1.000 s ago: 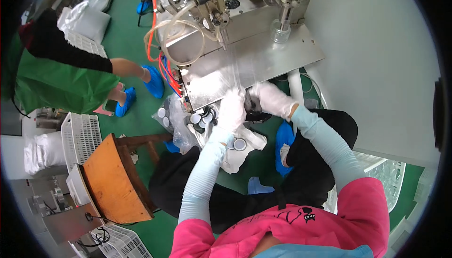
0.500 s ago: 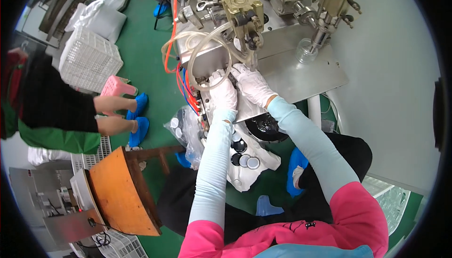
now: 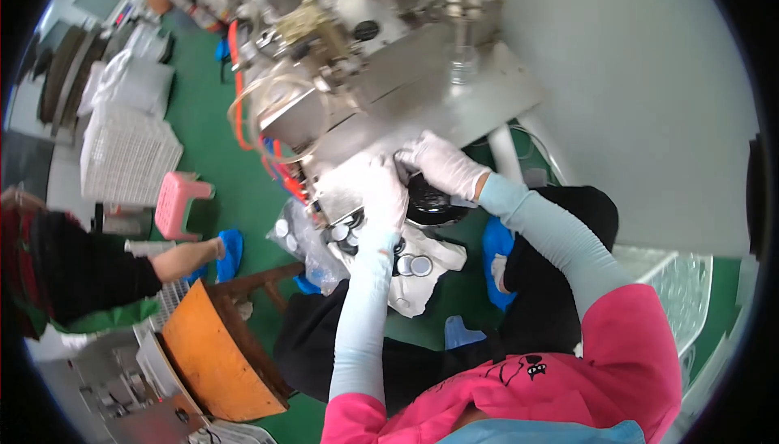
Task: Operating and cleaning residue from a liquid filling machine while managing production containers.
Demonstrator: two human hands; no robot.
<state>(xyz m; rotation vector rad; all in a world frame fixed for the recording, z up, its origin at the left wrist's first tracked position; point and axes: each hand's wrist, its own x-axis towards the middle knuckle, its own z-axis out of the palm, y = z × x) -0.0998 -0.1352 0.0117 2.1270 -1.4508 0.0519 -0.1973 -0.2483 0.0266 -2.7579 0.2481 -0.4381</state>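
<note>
My left hand [image 3: 383, 194], in a white glove, is at the front edge of the steel machine table [image 3: 398, 132] with its fingers curled. Beside it my right hand [image 3: 444, 166], gloved too, has its fingers bent inward toward the left. Between the fingertips shows a small dark-rimmed thing, too blurred to name. Just below the right hand sits a black bowl [image 3: 434, 207] with a glossy dark inside. Several round caps [image 3: 421, 265], silver-grey and black, lie on a white cloth [image 3: 414, 294] below my left hand.
A clear plastic bag [image 3: 318, 264] with white discs hangs left of the cloth. Hoses [image 3: 243, 111] and fittings crowd the machine's left side. A pink stool [image 3: 172, 205], an orange wooden seat [image 3: 215, 355] and another person [image 3: 81, 265] are at left; a clear-lined crate [image 3: 673, 298] is at right.
Both hands have drawn back from beneath the nozzle to the table's near edge, closer together. The view has shifted, and the machine sits further left. The other person's legs have moved.
</note>
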